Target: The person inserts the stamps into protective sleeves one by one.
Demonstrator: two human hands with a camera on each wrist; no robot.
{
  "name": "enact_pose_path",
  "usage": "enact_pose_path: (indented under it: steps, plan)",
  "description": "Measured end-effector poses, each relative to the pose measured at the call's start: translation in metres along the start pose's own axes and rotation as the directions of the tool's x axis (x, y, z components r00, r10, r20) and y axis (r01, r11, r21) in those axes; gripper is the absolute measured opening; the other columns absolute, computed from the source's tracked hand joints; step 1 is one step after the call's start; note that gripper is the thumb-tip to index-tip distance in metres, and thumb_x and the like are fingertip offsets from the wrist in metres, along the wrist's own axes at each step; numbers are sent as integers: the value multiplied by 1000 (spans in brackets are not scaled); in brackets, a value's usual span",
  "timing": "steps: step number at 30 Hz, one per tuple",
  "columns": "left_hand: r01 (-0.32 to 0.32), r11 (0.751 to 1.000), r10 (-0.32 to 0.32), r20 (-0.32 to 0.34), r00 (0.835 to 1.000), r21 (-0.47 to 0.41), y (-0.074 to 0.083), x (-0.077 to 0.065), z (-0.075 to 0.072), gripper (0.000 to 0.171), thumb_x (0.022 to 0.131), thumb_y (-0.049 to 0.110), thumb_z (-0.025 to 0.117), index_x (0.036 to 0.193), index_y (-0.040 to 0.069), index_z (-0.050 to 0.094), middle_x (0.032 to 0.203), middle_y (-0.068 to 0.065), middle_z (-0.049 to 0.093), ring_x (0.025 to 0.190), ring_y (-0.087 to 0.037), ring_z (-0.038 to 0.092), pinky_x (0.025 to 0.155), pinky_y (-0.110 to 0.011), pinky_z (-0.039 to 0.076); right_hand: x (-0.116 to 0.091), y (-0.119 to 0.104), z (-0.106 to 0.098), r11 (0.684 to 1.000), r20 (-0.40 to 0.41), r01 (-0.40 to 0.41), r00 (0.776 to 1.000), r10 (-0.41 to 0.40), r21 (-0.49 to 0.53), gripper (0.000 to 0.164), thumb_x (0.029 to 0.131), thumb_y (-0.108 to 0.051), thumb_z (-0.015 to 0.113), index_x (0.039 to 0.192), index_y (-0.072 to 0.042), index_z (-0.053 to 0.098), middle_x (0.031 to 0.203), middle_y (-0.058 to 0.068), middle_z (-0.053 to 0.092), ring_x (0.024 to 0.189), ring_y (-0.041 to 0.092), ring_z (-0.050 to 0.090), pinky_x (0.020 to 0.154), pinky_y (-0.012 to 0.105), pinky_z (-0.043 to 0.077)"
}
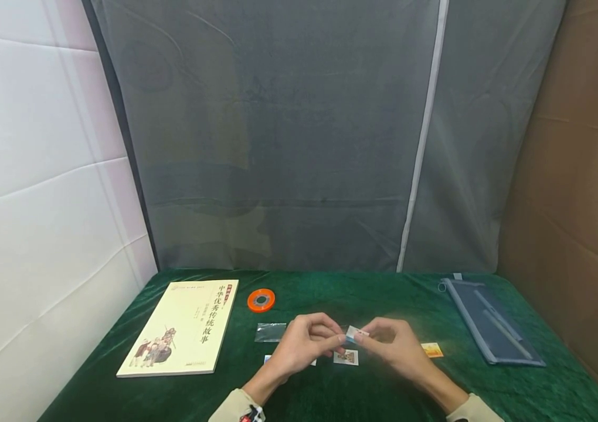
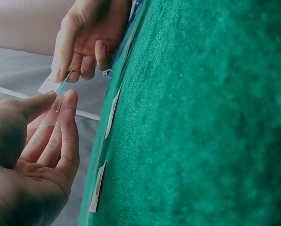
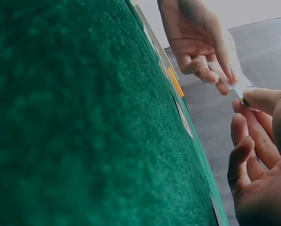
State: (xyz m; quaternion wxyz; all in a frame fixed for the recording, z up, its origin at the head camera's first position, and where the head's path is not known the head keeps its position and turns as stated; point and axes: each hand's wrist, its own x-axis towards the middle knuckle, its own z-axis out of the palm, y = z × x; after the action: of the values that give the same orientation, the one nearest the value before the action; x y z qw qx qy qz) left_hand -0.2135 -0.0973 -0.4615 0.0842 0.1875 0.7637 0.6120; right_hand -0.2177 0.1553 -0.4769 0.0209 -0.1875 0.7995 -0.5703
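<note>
Grasps clear film (image 3: 217, 69) in the fingers of the left hand (image 1: 304, 340) and a small card (image 1: 354, 333) in those of the right hand (image 1: 396, 346), close together above the bench (image 1: 325, 293), presumably by the margins to keep both flat and aligned.

Soft-napped, velvety green cloth (image 1: 320, 293) covers the worktop (image 1: 536, 395). Lower left lies a smooth, cream, rectangular paper book (image 1: 185, 319); lower centre, a smooth orange plastic ring (image 1: 261, 292), a glossy clear rectangular plastic sleeve (image 1: 269, 332) and small white-and-blue paper slip (image 1: 353, 333).
</note>
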Motion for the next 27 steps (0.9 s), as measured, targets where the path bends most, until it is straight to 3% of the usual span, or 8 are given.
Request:
enact_pose_path:
  steps: [13, 21, 27]
  plan:
    - [-21, 1000, 21, 13, 1000, 12, -3, -1, 1, 17, 98, 28, 84, 110, 17, 79, 99, -2, 86, 92, -20, 83, 81, -29, 64, 0, 0, 2, 1000, 58, 7, 998, -8, 10, 16, 100, -28, 80, 98, -13, 80, 91, 5, 75, 77, 16, 71, 64, 30, 56]
    - [-32, 999, 32, -15, 999, -7, -3, 1, -4, 19, 99, 26, 82, 113, 14, 78, 100, -5, 86, 95, -29, 83, 80, -32, 64, 0, 0, 1, 999, 77, -28, 997, 26, 19, 19, 105, -31, 74, 108, -12, 76, 91, 18, 75, 68, 13, 65, 55, 26, 48]
    - [-21, 1000, 21, -6, 1000, -8, -3, 1, -5, 20, 99, 26, 82, 113, 14, 78, 99, -5, 85, 95, -29, 83, 79, -31, 64, 1, 0, 0, 999, 83, -26, 996, 24, 25, 20, 105, -31, 73, 106, -11, 76, 88, 22, 74, 66, 11, 63, 53, 25, 47]
